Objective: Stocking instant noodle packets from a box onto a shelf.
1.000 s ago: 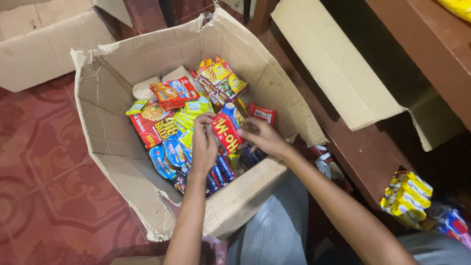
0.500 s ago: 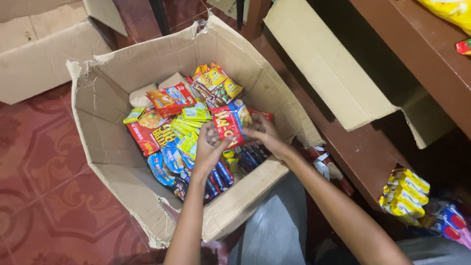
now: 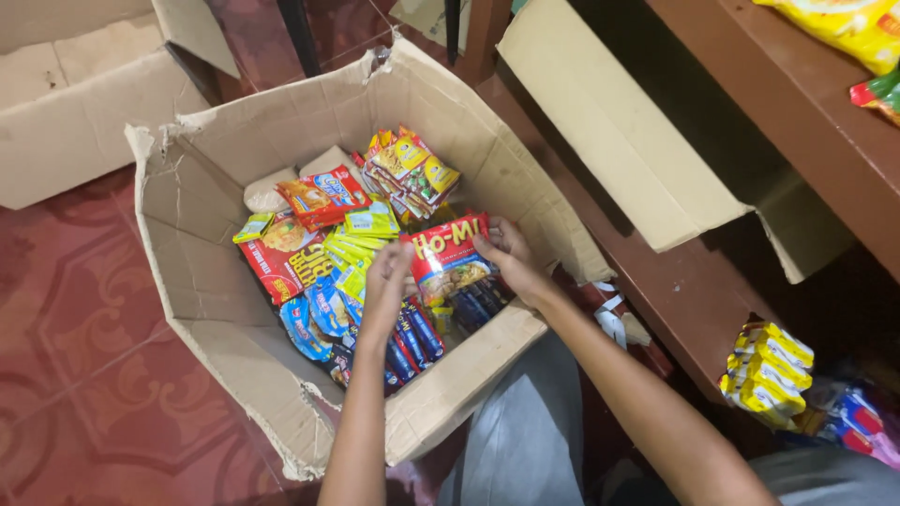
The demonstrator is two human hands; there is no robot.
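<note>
Red noodle packet (image 3: 446, 258) between hands (upright)

Two bare forearms enter from the bottom of the frame and converge near its centre. The left hand (image 3: 386, 281) rises almost vertically from the lower middle, fingers curled inward in a closed grip. The right hand (image 3: 506, 258) extends diagonally from the lower right, wrist straight, fingers likewise bent in a closed grip.
</note>
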